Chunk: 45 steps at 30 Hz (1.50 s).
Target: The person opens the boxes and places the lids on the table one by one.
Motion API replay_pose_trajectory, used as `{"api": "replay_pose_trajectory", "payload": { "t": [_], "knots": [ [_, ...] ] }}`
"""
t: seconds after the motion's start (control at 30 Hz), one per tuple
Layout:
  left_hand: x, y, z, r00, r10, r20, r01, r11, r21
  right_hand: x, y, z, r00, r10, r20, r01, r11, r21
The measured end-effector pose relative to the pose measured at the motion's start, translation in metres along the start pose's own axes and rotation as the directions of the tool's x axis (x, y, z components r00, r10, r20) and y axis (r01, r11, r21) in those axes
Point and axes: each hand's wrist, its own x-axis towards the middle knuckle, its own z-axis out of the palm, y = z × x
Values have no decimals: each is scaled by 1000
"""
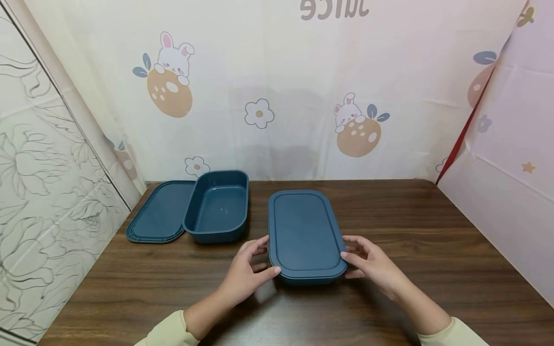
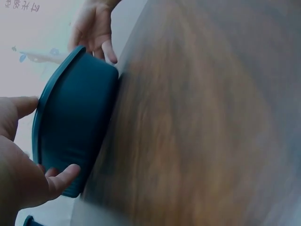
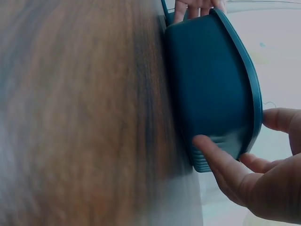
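Note:
A dark blue rectangular food container [image 1: 308, 280] with its lid [image 1: 305, 230] on lies on the wooden table, long side running away from me. My left hand [image 1: 245, 273] holds its near left part, thumb at the front corner of the rim and fingers along the left side wall. On the opposite side my right hand [image 1: 375, 263] holds it, thumb on the lid's edge and fingers against the wall. Both wrist views show the container's side wall [image 2: 80, 108] and rim, with the right hand's fingers [image 3: 218, 160] touching the wall.
A second blue container [image 1: 220, 206], without a lid, stands at the back left. Its right neighbour is the lidded one; to its left lies a loose blue lid [image 1: 162, 211], partly behind it. A printed curtain [image 1: 281, 72] hangs behind the table [image 1: 402, 216].

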Motion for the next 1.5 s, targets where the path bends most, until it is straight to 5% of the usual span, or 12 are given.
{"api": "replay_pose_trajectory", "payload": {
  "t": [0.13, 0.2, 0.3, 0.4, 0.57, 0.67, 0.8, 0.97, 1.1, 1.4, 1.5],
  "knots": [
    [1, 1, -11, 995, 96, 40, -101, 981, 165, -2, -2, -1, 999, -39, -31, 34, 988, -150],
    [2, 1, -17, 986, 152, 69, -165, 954, 252, -3, -3, -2, 995, -92, -50, 74, 956, -284],
    [3, 4, -26, 963, 238, 127, -269, 887, 376, -6, -6, -3, 975, -214, -66, 158, 865, -477],
    [5, 5, -33, 929, 319, 189, -370, 813, 450, -9, -9, -1, 927, -372, -43, 266, 735, -624],
    [9, 8, -42, 845, 453, 285, -532, 650, 542, -10, -14, 4, 806, -591, 47, 397, 480, -782],
    [12, 9, -45, 780, 525, 341, -614, 535, 580, -10, -16, 8, 735, -668, 118, 448, 347, -824],
    [16, 11, -45, 696, 592, 407, -696, 418, 583, -11, -19, 13, 673, -708, 214, 515, 241, -823],
    [18, 16, -40, 601, 648, 468, -762, 288, 580, -12, -21, 19, 630, -710, 316, 570, 146, -808],
    [17, 21, -33, 585, 635, 504, -772, 247, 585, -11, -21, 25, 609, -695, 382, 611, 105, -784],
    [17, 26, -20, 602, 542, 586, -777, 229, 586, -7, -18, 35, 581, -669, 464, 663, 59, -746],
    [18, 25, -18, 592, 539, 600, -782, 203, 589, -5, -18, 38, 571, -658, 490, 682, 47, -730]
  ]
}}
